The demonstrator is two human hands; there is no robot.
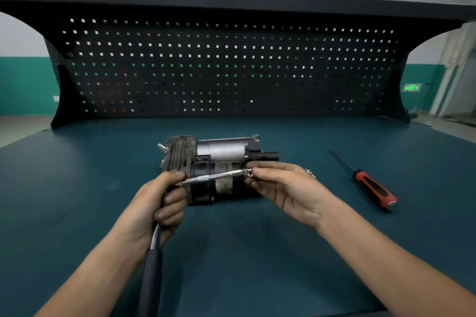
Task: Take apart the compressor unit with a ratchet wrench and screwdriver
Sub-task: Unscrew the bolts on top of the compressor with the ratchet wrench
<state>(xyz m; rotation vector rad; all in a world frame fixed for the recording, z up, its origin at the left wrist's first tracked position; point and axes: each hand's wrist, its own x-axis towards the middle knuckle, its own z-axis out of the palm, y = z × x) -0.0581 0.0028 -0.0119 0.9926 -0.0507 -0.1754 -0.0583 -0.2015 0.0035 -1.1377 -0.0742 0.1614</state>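
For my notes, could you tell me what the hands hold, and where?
Left hand grips the ratchet wrench near its head; right hand pinches the extension bar at its far end.

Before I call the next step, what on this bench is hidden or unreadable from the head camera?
- Ratchet wrench head: hidden inside the left hand.
- Extension bar tip: covered by the right hand's fingertips.
- Compressor unit front and its label: blocked by both hands and the bar.
- Screwdriver tip: too dark and thin to make out.
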